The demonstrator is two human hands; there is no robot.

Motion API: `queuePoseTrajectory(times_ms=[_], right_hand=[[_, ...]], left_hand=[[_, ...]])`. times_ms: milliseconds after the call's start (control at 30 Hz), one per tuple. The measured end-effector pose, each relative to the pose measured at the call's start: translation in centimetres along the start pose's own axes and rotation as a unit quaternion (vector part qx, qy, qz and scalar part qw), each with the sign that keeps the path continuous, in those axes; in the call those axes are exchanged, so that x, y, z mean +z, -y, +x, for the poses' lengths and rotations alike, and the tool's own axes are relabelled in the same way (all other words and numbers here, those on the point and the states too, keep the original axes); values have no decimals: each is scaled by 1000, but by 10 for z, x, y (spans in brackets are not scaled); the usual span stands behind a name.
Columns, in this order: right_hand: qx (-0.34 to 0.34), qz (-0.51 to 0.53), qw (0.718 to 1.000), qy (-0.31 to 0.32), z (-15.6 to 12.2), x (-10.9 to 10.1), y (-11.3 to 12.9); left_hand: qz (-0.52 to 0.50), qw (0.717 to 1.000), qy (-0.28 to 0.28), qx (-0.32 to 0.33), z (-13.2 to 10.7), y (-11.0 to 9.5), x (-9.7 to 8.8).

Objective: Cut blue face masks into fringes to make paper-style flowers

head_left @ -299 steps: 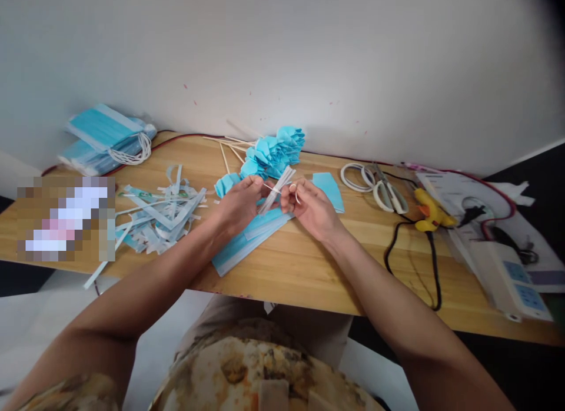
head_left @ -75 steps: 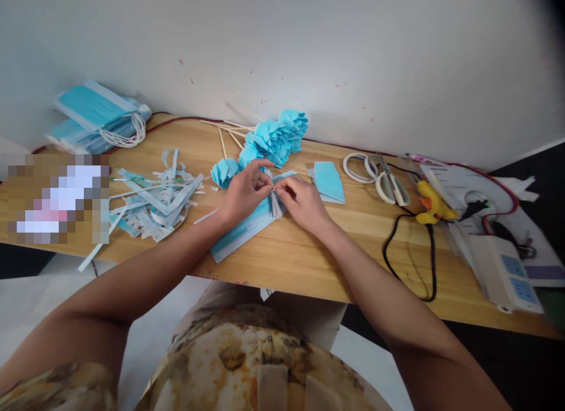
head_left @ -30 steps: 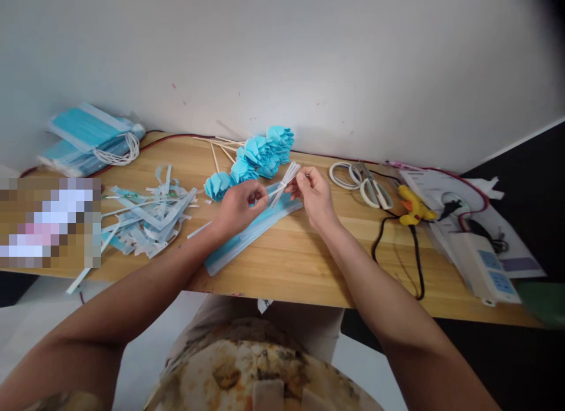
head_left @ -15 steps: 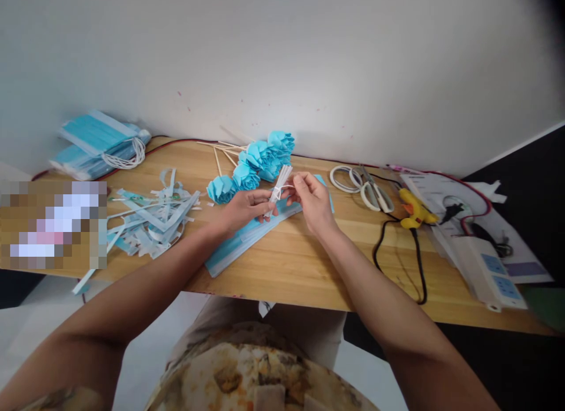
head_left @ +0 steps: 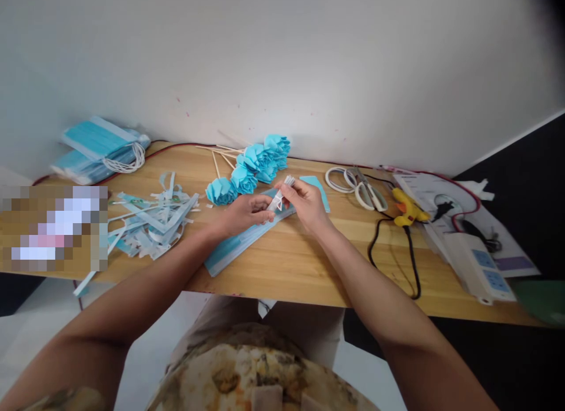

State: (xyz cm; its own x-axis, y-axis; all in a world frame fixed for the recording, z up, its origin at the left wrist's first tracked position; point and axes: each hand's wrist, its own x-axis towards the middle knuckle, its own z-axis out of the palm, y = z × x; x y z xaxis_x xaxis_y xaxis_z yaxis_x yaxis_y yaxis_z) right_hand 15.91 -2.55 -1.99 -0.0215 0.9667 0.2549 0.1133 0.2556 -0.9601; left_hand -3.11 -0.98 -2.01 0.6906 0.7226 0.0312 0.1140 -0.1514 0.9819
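Between my hands is a small bundle of thin white strips [head_left: 277,201] with a white cord looped about its middle. My left hand [head_left: 242,214] pinches the lower end with thumb and fingers. Closed on the upper end is my right hand [head_left: 305,201], its fingers partly covering the strips. Under both hands lies a flat pleated blue mask sheet [head_left: 229,253], with another blue piece [head_left: 318,190] by the right hand. Just behind, several blue folded flowers [head_left: 244,179] on thin wooden sticks rest on the table.
Left are cut mask scraps [head_left: 152,225] and a stack of blue masks [head_left: 95,139] with white loops. To the right lie tape rolls [head_left: 334,189], scissors [head_left: 371,196], a yellow glue gun [head_left: 409,209] with black cable, and a white power strip [head_left: 479,268] on papers. A wall stands behind.
My right hand has moved slightly left and down, from the loose cord at the bundle's side onto its upper end. The left hand still grips the lower end.
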Motion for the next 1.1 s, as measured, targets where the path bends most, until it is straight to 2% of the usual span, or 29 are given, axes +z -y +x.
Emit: queuePoseTrajectory(times_ms=[67, 133, 233, 333, 433, 533, 667, 767, 833, 900, 1000, 1100], right_hand=[[-28, -34, 999, 2, -1, -5, 8], [-71, -73, 995, -4, -3, -11, 19], [-153, -136, 979, -13, -5, -17, 31], [-207, -201, 957, 21, -5, -15, 27], [-188, -244, 948, 82, -3, -9, 13], [-129, -218, 966, 53, 0, -9, 7], [-100, -163, 981, -18, 0, -21, 30], [-120, -189, 973, -45, -11, -29, 54], [-132, -225, 964, -57, -24, -33, 60], [-129, -262, 955, -56, -38, -35, 55], [-107, -282, 953, 36, -56, -37, 38], [-99, -280, 954, -54, -63, -38, 26]], left_hand=[[6, 999, -23, 35, -1, -3, 0], [5, 996, -68, 60, -3, -7, -2], [-21, 988, -139, 57, -4, -10, -3], [-31, 984, -166, 52, -3, -9, -3], [-23, 985, -165, 46, -2, -5, -2], [-23, 988, -144, 42, -1, 0, -1], [-17, 992, -118, 30, 1, 8, -1], [16, 994, -109, 11, 2, 12, -1], [50, 993, -102, 8, 1, 12, -1], [73, 992, -98, 13, 0, 8, 1], [83, 991, -100, 15, -1, 3, 3], [86, 990, -112, 16, 0, 3, 5]])
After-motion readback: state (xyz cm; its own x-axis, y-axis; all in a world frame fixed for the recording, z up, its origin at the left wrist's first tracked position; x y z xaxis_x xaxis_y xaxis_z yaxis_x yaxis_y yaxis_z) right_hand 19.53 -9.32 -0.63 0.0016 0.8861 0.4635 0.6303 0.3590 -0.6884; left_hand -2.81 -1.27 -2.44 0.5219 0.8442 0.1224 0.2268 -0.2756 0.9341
